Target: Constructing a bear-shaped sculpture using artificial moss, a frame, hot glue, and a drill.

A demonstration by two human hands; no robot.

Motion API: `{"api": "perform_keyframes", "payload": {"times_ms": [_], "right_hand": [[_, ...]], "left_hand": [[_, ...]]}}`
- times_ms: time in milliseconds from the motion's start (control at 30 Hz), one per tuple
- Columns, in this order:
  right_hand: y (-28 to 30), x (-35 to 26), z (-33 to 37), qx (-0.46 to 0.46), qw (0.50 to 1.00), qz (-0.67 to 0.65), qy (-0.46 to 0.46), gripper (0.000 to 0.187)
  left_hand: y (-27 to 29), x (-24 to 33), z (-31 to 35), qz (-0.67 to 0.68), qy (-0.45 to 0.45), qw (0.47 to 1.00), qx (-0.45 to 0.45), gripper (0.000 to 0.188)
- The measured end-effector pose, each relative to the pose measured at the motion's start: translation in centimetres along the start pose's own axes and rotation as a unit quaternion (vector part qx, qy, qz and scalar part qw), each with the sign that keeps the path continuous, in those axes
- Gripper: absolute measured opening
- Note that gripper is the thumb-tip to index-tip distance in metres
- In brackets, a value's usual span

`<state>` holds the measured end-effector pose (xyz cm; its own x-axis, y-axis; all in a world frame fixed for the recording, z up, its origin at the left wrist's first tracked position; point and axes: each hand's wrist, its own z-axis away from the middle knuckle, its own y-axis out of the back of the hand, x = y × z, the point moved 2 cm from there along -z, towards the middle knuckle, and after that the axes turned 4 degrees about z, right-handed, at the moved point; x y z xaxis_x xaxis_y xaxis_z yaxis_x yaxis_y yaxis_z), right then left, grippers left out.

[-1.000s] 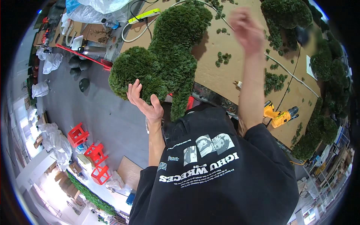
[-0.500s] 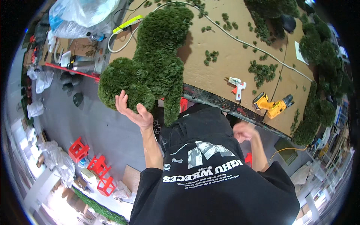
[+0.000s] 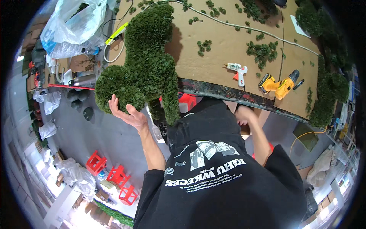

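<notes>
A green artificial-grass animal figure (image 3: 150, 45) lies along the left end of the table, its rounded head (image 3: 118, 86) jutting past the edge and one leg hanging in front of me. My left hand (image 3: 131, 116) rests against the near side of that head, fingers stretched out and apart, not wrapped round it. Below the table's front edge, beside my right hip, my right hand (image 3: 246, 114) is over an open cardboard box (image 3: 261, 116). Motion smears its fingers, and whether they hold anything is hidden.
On the cardboard-covered table (image 3: 221, 45) lie a white glue gun (image 3: 238, 72), a yellow cordless drill (image 3: 280, 84), green sprigs (image 3: 262, 52) and a white cable (image 3: 244, 27). Clear plastic bags (image 3: 78, 23) sit at the far left. Red stools (image 3: 118, 175) stand on the floor at left.
My right hand has shifted slightly toward the table edge, and the cardboard box beneath it now shows more. The left hand keeps its place on the figure's head. The whole view has swung a little.
</notes>
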<state>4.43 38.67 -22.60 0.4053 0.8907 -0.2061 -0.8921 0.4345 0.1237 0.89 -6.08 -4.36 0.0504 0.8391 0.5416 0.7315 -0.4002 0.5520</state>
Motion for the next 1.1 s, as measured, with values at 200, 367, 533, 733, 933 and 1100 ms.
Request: {"api": "perform_keyframes", "payload": {"times_ms": [200,367,533,733,933,1100], "right_hand": [[10.1,-14.2,4.6,0.308,0.898,0.081,0.305,0.035],[8.2,-23.8,4.1,0.206,0.902,-0.068,0.373,0.053],[3.9,-24.8,-3.2,0.225,0.903,-0.078,0.357,0.062],[3.8,-28.2,5.1,0.136,0.871,0.018,0.471,0.048],[-1.6,-33.0,4.8,0.008,0.862,0.001,0.506,0.071],[-3.0,-33.5,4.5,-0.210,0.844,-0.080,0.488,0.036]], "left_hand": [[-0.3,-0.9,0.1,0.049,0.029,0.998,-0.022,0.047],[-0.2,-0.3,0.0,0.066,0.020,0.997,-0.035,0.054],[-0.5,-0.1,-0.4,0.104,0.067,0.992,-0.029,0.054],[0.0,-0.8,-0.2,0.103,0.078,0.991,-0.023,0.052],[-0.3,-0.6,-0.3,0.093,0.058,0.993,-0.035,0.050],[-0.2,-0.6,-0.1,0.087,0.065,0.994,-0.028,0.050]]}}
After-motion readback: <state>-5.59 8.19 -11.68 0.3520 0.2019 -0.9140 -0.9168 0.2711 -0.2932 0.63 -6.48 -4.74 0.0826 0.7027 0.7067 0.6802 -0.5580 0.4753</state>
